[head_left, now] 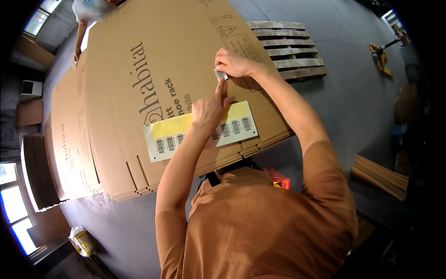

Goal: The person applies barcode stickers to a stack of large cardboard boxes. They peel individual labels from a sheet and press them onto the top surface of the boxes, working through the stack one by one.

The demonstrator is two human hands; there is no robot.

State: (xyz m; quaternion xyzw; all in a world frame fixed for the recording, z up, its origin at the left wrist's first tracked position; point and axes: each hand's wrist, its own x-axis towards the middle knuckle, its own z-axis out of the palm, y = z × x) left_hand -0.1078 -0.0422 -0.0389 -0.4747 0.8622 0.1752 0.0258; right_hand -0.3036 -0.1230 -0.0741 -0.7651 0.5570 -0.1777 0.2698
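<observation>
A small white barcode sticker (221,75) lies at the upper right of a flattened brown cardboard box (116,88), the top one of a stack. My right hand (233,64) pinches the sticker's upper edge between thumb and fingertips. With its index finger stretched out, my left hand (207,111) touches the sticker's lower edge; the thumb stands apart and the other fingers curl in. Under my left wrist lies a sheet of barcode labels (235,131), its lower rows still bearing stickers and its upper band bare yellow. My left forearm hides part of the sheet.
A second cardboard stack (69,139) stands at the left. Another person's hand (76,58) rests by the far left box edge. Beyond the stack's right side is a wooden pallet (292,49); a yellow pallet jack (381,60) stands farther off. A red crate (278,178) sits near my body.
</observation>
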